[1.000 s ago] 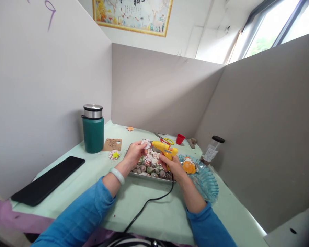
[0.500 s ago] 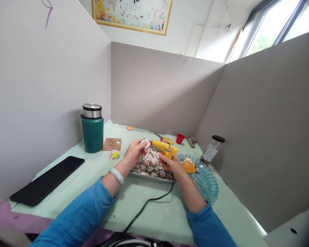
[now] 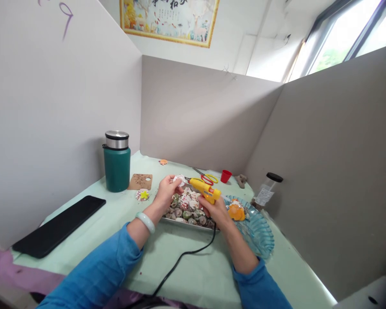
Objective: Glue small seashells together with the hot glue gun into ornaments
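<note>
My left hand [image 3: 166,190] pinches a small white shell [image 3: 180,179] above a metal tray [image 3: 184,222] filled with several mixed shells. My right hand [image 3: 216,211] grips a yellow glue gun [image 3: 204,189], its nozzle pointing left at the shell and nearly touching it. The gun's black cord [image 3: 183,262] trails toward me across the green tabletop. A pale bangle sits on my left wrist. Both sleeves are blue.
A blue glass dish [image 3: 255,227] with orange pieces [image 3: 236,211] lies right of the tray. Behind are red-and-yellow scissors [image 3: 207,177], a red cup [image 3: 225,175] and a clear jar [image 3: 266,190]. A green flask [image 3: 117,161], cork coaster [image 3: 140,181] and black phone [image 3: 58,225] lie left. Grey partitions enclose the desk.
Both hands stay over the tray with shell and glue gun together; the gun's nozzle has tilted slightly. The view shifted a little.
</note>
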`<move>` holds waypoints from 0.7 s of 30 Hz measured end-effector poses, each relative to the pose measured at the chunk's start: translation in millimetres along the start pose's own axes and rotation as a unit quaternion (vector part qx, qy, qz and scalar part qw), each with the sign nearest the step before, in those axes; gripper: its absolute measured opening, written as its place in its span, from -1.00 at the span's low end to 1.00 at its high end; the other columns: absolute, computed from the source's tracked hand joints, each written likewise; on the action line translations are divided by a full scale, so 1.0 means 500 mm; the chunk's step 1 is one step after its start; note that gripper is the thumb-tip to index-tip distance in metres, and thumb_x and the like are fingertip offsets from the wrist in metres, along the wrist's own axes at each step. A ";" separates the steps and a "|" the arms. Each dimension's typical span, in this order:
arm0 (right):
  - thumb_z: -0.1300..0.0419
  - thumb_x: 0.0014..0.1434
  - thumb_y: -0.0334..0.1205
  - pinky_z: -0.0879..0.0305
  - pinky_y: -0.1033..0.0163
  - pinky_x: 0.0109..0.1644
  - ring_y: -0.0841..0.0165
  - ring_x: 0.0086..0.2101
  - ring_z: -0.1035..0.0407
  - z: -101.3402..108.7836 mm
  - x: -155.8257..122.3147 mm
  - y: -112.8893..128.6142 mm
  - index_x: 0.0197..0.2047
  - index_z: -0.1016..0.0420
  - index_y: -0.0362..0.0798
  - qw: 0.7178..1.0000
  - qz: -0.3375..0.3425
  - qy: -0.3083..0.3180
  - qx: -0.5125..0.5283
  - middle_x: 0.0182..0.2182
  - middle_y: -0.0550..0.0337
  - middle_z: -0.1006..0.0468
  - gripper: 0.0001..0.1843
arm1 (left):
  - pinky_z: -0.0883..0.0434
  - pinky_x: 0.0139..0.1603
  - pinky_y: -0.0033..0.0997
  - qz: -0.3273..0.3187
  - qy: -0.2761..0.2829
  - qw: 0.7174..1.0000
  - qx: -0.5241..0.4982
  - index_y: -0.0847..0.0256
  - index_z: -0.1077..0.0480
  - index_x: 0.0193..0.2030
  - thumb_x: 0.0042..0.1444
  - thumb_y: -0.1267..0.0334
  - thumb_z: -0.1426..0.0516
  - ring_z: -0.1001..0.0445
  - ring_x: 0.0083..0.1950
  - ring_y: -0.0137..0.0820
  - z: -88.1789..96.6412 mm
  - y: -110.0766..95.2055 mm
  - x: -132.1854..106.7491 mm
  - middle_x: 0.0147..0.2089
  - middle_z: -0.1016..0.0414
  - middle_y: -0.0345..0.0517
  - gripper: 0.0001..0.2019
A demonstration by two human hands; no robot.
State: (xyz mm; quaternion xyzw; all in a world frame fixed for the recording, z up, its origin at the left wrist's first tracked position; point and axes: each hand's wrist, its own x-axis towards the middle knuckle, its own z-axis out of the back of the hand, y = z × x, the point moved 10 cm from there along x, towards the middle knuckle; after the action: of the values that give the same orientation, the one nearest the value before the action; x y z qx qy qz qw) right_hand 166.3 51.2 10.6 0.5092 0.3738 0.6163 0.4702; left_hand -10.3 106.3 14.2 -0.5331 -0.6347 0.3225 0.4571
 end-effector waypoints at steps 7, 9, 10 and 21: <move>-0.29 -0.05 0.09 0.02 0.37 -0.64 0.55 -0.70 -0.06 -0.002 -0.001 0.000 -0.43 -0.40 -0.11 1.000 -0.016 -0.011 -0.014 -0.65 0.28 -0.38 -0.60 | -0.31 -0.53 -0.50 -0.025 0.006 0.998 0.053 0.25 -0.28 -0.24 -0.09 0.10 -0.24 -0.36 -0.62 -0.45 -0.003 -0.001 0.000 -0.66 -0.41 -0.25 -0.65; -0.28 -0.03 0.09 0.00 0.36 -0.63 0.55 -0.70 -0.05 0.002 -0.001 0.000 -0.44 -0.41 -0.11 1.000 -0.013 -0.017 -0.021 -0.65 0.28 -0.37 -0.60 | -0.31 -0.53 -0.50 -0.024 0.008 0.998 0.053 0.24 -0.28 -0.25 -0.09 0.10 -0.25 -0.35 -0.62 -0.46 -0.003 0.001 0.001 -0.66 -0.41 -0.25 -0.65; -0.27 -0.03 0.09 0.00 0.36 -0.62 0.55 -0.70 -0.05 0.003 -0.001 -0.001 -0.44 -0.41 -0.12 0.999 -0.013 -0.018 -0.025 -0.66 0.28 -0.36 -0.60 | -0.30 -0.54 -0.50 -0.023 0.009 0.998 0.052 0.24 -0.28 -0.25 -0.10 0.09 -0.25 -0.35 -0.63 -0.46 -0.003 0.002 0.001 -0.66 -0.40 -0.25 -0.65; -0.27 -0.03 0.08 0.02 0.36 -0.62 0.54 -0.70 -0.05 0.002 0.000 -0.008 -0.51 -0.41 -0.12 0.999 -0.023 -0.014 -0.041 -0.72 0.32 -0.28 -0.61 | -0.28 -0.55 -0.52 -0.018 -0.005 0.999 0.050 0.23 -0.27 -0.25 -0.11 0.12 -0.25 -0.34 -0.63 -0.48 0.002 -0.007 -0.002 -0.65 -0.39 -0.26 -0.65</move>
State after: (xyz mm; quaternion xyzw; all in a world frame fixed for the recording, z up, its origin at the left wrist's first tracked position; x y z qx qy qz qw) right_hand 168.2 52.1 7.1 0.4895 0.3525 0.6131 0.5101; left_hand -12.4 104.6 16.7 -0.4960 -0.6296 0.3482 0.4862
